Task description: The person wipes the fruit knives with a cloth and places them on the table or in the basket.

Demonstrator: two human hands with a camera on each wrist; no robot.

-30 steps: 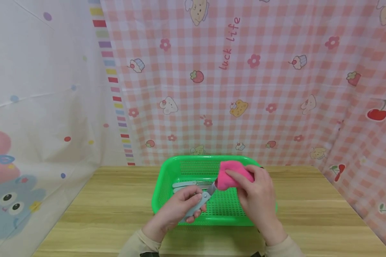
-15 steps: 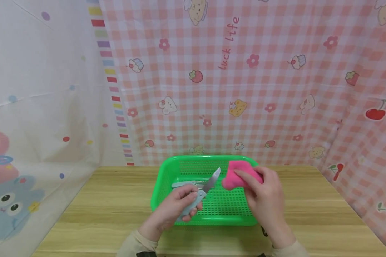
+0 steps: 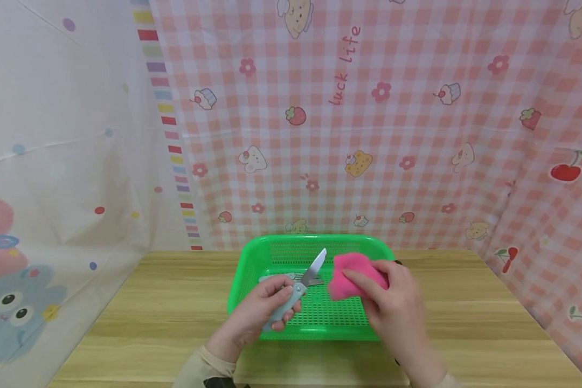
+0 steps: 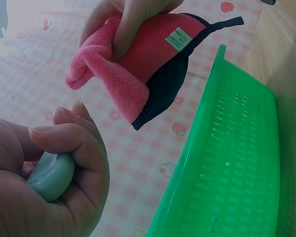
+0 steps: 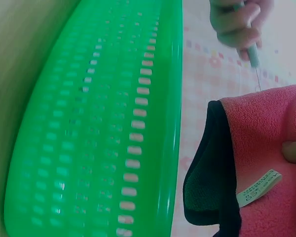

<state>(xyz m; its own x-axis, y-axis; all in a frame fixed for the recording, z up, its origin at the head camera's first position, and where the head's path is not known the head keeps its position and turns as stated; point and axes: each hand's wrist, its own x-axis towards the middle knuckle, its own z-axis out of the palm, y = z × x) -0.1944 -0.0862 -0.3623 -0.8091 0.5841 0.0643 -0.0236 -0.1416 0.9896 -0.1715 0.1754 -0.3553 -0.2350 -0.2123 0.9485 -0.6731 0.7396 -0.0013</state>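
In the head view my left hand [image 3: 264, 304] grips the pale blue handle of a knife [image 3: 314, 268], its bare blade angled up and to the right. The handle's rounded end [image 4: 52, 180] shows inside the curled fingers in the left wrist view. My right hand [image 3: 395, 293] pinches a folded pink cloth [image 3: 351, 277], just right of the blade and apart from it. Dark edging, a hanging loop and a small white label mark the cloth [image 4: 133, 59] in the left wrist view. Both hands are above a green basket [image 3: 330, 334].
Inside the basket, at its left, lie other pale-handled utensils [image 3: 271, 278] with metal ends, partly hidden by my left hand. The basket stands on a wooden table [image 3: 174, 302]. A pink checked curtain [image 3: 281, 140] hangs behind it, with a white printed one [image 3: 77, 161] at left.
The cloth covered the blade at first, then moved off to the right, baring it. Since then the right hand has come back a little left and down. The knife has shifted slightly left.
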